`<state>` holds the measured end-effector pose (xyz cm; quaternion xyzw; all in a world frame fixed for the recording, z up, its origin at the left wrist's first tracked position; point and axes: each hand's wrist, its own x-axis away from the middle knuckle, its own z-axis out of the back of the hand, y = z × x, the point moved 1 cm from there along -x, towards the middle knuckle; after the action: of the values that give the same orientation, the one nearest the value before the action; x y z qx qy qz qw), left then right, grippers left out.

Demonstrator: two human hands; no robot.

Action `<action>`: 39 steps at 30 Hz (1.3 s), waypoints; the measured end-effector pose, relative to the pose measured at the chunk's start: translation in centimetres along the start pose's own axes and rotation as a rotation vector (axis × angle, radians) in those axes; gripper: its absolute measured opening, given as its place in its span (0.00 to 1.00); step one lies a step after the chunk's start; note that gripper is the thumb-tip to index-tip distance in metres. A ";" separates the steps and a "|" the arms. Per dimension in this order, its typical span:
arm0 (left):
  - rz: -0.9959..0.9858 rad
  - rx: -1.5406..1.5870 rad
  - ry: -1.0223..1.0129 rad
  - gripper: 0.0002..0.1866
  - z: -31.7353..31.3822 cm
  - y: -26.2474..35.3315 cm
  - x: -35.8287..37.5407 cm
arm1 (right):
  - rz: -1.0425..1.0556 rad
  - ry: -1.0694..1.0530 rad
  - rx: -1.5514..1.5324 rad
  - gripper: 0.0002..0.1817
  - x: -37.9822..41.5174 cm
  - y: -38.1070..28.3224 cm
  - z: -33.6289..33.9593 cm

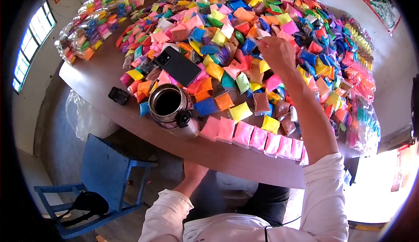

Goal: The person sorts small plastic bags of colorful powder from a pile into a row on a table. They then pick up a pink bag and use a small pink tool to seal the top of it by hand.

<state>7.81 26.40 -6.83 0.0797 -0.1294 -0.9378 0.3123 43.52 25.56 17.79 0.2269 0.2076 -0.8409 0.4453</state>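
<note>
My right hand (278, 53) reaches over the big pile of small colored packets, its fingers bent together at a blue packet (249, 46). What is between the fingertips, if anything, I cannot make out. Near the table's front edge, below my right forearm, pink packets (242, 134) lie side by side in a row. My left hand (195, 171) is low, at the front edge of the table, with its fingers hidden. Closest above it stands an open metal flask (168, 104). Yellow packets (240, 111) and a brown packet (262, 102) lie just behind the row.
A black phone (178, 66) rests on the packets behind the flask. A small black object (118, 96) lies on the table (94, 89) at left. Clear bags of packets (365, 124) line the right side. A blue chair (104, 168) with a black bag (91, 202) stands at lower left.
</note>
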 end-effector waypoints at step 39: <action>0.046 -0.042 0.175 0.12 -2.9 -1.2 3.7 | -0.783 -0.250 -1.749 0.07 13.6 0.4 4.1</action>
<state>4.86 24.50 -10.24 0.1515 -0.0836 -0.9223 0.3455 36.26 14.18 13.38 -0.3614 0.7723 -0.4962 0.1637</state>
